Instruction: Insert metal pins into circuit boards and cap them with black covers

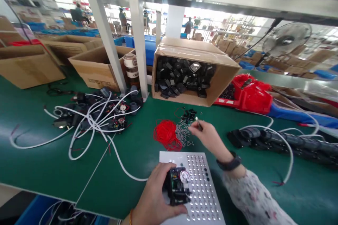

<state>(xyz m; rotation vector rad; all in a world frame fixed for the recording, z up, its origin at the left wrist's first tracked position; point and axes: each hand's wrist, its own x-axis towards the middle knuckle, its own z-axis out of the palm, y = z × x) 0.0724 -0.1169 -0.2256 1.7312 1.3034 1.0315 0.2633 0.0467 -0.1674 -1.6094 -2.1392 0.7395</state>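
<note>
My left hand is closed around a small black component with a circuit board and a round metal part, holding it on a perforated metal plate at the near edge of the green bench. My right hand reaches forward and pinches a small metal pin just above a scattered pile of short metal pins. A bundle of red wire lies left of the pins, and a few small black parts sit behind them.
A tipped cardboard box of black parts stands behind the pins. A tangle of white cables and black units lies to the left. A row of black units with white cable lies to the right, red bins behind. Frame posts rise from the bench.
</note>
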